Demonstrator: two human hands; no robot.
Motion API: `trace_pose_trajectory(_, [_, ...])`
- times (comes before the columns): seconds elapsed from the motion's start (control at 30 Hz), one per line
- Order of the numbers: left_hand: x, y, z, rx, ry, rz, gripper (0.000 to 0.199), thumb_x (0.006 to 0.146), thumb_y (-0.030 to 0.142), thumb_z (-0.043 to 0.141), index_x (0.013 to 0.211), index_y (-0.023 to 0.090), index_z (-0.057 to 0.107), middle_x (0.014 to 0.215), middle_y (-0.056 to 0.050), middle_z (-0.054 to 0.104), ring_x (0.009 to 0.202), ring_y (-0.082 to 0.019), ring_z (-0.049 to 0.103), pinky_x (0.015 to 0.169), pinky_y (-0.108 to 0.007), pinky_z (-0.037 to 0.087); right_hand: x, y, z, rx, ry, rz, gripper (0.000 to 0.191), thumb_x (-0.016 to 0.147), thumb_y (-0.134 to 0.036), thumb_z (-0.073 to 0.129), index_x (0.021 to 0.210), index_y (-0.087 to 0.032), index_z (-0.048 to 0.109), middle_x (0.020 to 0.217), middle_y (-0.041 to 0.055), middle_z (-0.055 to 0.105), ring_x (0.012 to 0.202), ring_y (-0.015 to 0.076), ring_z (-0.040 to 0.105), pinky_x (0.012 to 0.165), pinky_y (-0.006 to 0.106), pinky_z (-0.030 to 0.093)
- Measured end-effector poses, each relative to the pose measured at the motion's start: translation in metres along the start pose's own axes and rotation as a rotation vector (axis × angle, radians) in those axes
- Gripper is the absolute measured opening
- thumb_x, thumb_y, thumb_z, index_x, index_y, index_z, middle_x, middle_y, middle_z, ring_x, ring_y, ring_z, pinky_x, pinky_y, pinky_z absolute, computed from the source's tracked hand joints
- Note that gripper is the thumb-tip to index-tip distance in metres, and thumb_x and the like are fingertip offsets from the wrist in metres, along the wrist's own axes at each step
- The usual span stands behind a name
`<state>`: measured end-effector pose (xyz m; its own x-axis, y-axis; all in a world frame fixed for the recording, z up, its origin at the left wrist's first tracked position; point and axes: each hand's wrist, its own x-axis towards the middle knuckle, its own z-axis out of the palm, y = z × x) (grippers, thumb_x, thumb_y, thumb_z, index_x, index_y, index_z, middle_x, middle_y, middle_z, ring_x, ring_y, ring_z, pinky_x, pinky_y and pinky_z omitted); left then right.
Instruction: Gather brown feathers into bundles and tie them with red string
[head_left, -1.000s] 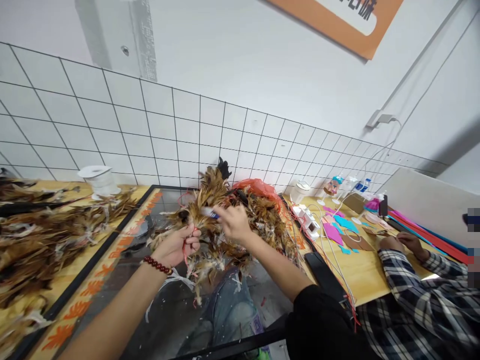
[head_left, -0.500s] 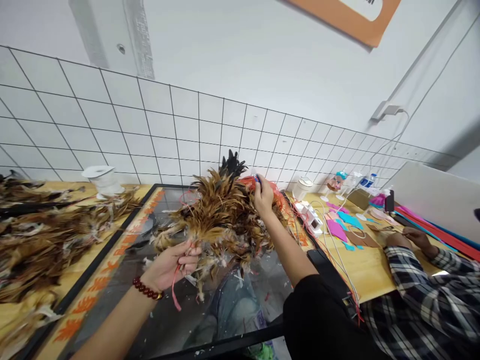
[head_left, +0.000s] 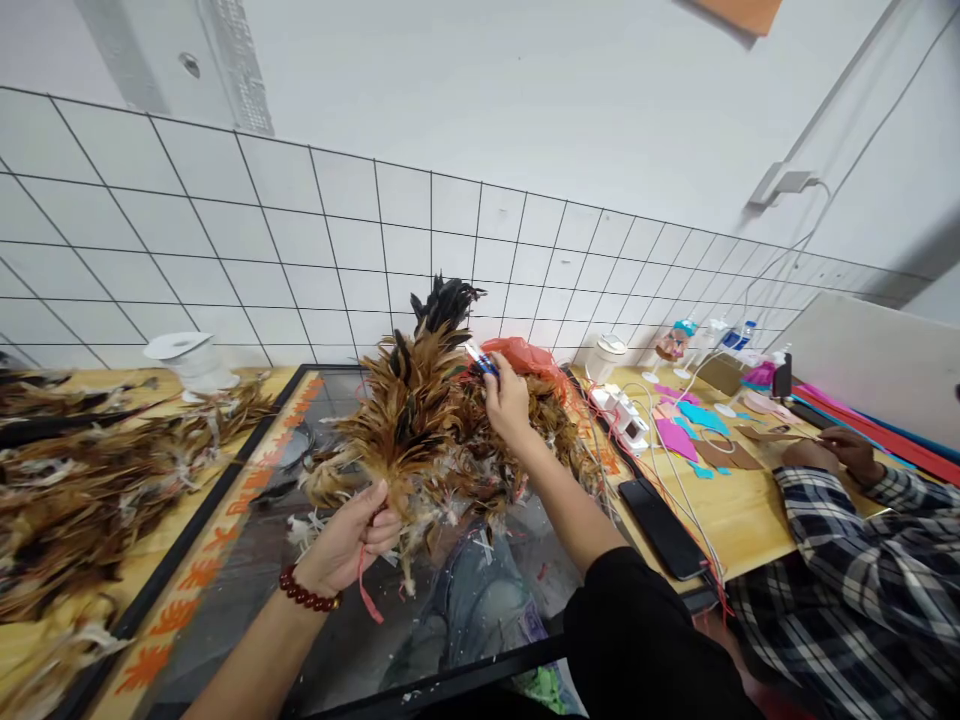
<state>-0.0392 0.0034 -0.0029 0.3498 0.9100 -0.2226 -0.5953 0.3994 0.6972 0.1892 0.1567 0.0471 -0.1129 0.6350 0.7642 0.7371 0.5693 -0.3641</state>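
Observation:
My left hand (head_left: 360,535) pinches the base of a bushy brown feather bundle (head_left: 409,405), and a pink-red strip hangs below the fingers. Black feathers (head_left: 442,303) form the bundle's tip, which points up toward the wire grid. In my right hand (head_left: 507,395) is a small blue and silver tool (head_left: 482,360), held beside the bundle's right edge. What kind of tool it is cannot be made out. Loose brown feathers (head_left: 480,475) lie beneath on a dark glass panel (head_left: 300,640) with a black frame.
More feathers (head_left: 67,480) and a white spool (head_left: 187,362) are at the left. A red plastic bag (head_left: 529,355) lies behind my right hand. Rightward are a power strip (head_left: 621,412), a phone (head_left: 661,528), felt pieces (head_left: 701,418) and another person's plaid sleeves (head_left: 814,515).
The feather bundle now stands out more clearly, leaning slightly left. My right hand with the tool has shifted a little left and down. The view has also shifted, showing more of the phone.

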Motion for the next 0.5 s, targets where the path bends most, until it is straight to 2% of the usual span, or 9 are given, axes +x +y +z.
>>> trace_pose_trajectory(0.03, [0.001,0.001,0.000,0.009,-0.009,0.012,0.043,0.081,0.043,0.072,0.064,0.014,0.045,0.056,0.007,0.033,0.042,-0.001,0.019,0.039,-0.014,0.022,-0.003,-0.001,-0.003,0.038,0.047,0.023,0.043,0.103,-0.034,0.028,0.135,-0.014,0.049,0.119,0.0138,0.065,0.102,0.0225,0.058,0.085,0.034,0.039])
trace_pose_trajectory(0.1, [0.005,0.003,0.003,0.013,-0.042,0.010,0.046,0.084,0.045,0.067,0.061,0.014,0.044,0.056,0.006,0.032,0.043,-0.001,0.017,0.039,-0.014,0.023,-0.026,-0.012,-0.007,0.108,0.080,-0.032,0.040,0.103,-0.035,0.029,0.128,-0.014,0.052,0.116,0.0143,0.066,0.100,0.0223,0.059,0.084,0.034,0.040])
trace_pose_trajectory(0.23, [0.012,0.004,0.018,-0.083,-0.038,0.013,0.039,0.092,0.037,0.056,0.063,0.013,0.046,0.060,0.005,0.033,0.043,-0.002,0.015,0.039,-0.014,0.025,-0.089,-0.045,-0.007,0.173,-0.076,-0.393,0.033,0.102,-0.034,0.035,0.119,-0.014,0.054,0.099,0.0109,0.070,0.083,0.0202,0.060,0.079,0.035,0.039])
trace_pose_trajectory(0.3, [0.012,0.002,0.024,-0.138,-0.022,0.001,0.034,0.095,0.032,0.051,0.067,0.013,0.047,0.061,0.006,0.031,0.042,-0.002,0.014,0.038,-0.013,0.025,-0.105,-0.055,-0.004,0.135,-0.125,-0.460,0.032,0.101,-0.033,0.036,0.117,-0.013,0.055,0.091,0.0098,0.069,0.076,0.0201,0.058,0.076,0.036,0.037])
trace_pose_trajectory(0.37, [0.011,0.000,0.027,-0.174,-0.020,-0.024,0.030,0.097,0.030,0.046,0.072,0.013,0.050,0.061,0.006,0.030,0.042,-0.003,0.014,0.038,-0.013,0.026,-0.104,-0.056,-0.002,0.082,-0.134,-0.415,0.031,0.101,-0.032,0.037,0.116,-0.013,0.056,0.089,0.0100,0.069,0.076,0.0205,0.057,0.075,0.036,0.035])
trace_pose_trajectory(0.5, [0.007,-0.004,0.022,-0.213,-0.046,-0.061,0.022,0.097,0.028,0.047,0.084,0.012,0.056,0.062,0.007,0.028,0.041,-0.003,0.014,0.038,-0.013,0.025,-0.080,-0.041,-0.003,0.054,-0.096,-0.227,0.033,0.103,-0.033,0.034,0.118,-0.013,0.056,0.097,0.0109,0.069,0.083,0.0206,0.059,0.077,0.035,0.035])
